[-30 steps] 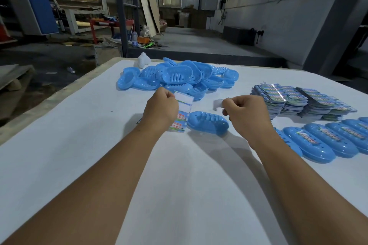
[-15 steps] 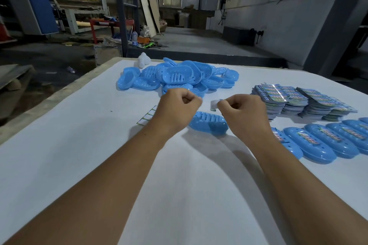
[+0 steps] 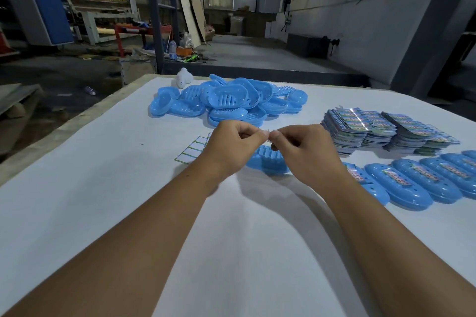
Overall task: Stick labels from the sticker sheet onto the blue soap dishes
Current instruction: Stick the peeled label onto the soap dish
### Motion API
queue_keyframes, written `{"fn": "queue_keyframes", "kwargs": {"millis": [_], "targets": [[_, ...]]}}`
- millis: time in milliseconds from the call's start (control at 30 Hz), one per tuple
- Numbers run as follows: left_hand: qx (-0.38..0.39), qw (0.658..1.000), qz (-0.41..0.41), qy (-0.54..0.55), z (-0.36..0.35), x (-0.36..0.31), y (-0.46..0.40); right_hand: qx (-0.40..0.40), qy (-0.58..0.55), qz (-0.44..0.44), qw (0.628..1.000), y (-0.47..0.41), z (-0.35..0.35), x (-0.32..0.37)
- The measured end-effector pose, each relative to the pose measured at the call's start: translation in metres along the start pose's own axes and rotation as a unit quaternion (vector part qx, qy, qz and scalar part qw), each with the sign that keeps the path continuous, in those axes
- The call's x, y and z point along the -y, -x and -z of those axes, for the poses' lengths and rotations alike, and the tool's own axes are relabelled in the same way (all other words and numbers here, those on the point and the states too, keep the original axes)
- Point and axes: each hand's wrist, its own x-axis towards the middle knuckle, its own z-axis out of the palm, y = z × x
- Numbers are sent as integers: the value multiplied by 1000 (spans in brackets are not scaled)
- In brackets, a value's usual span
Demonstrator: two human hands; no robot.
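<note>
Far left of the white table [image 3: 77, 213] is just bare cloth, then near the back edge there's a little white blobby thing [image 3: 183, 79] sitting right next to a big loose pile of blue soap dishes [image 3: 229, 100], all heaped over each other, some showing their slotted insides. Closer to me, a sticker sheet [image 3: 193, 150] lies flat on the table with its white rectangles showing, partly tucked under the left hand [image 3: 231, 148]. That hand has its fingers curled in, thumb and forefinger pinching one end of a small label [image 3: 268, 135], which is honestly so thin from this angle that I can barely make it out. The right hand [image 3: 306, 152] meets it fingertip to fingertip and pinches the other end the same way, other fingers curled under. Both hands hang just above a single soap dish [image 3: 268, 162] lying on the table, ribs visible; can't tell if the label touches it, looks like it's held clear above. Further right, stacks of printed sheets [image 3: 381, 131] sit in a fanned row, colourful and a bit shiny on top. In front of those, along the right edge, there's a neat line of upside-down labelled dishes [image 3: 401, 188], each with a colourful strip stuck along its back, lying side by side and touching or nearly so.
</note>
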Motion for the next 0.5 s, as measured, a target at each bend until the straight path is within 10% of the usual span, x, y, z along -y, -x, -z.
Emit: {"fn": "queue_keyframes", "kwargs": {"millis": [500], "targets": [[-21,999,40,-2,3,4,-6,-14,-14,-134,991,-7,5,-7]]}}
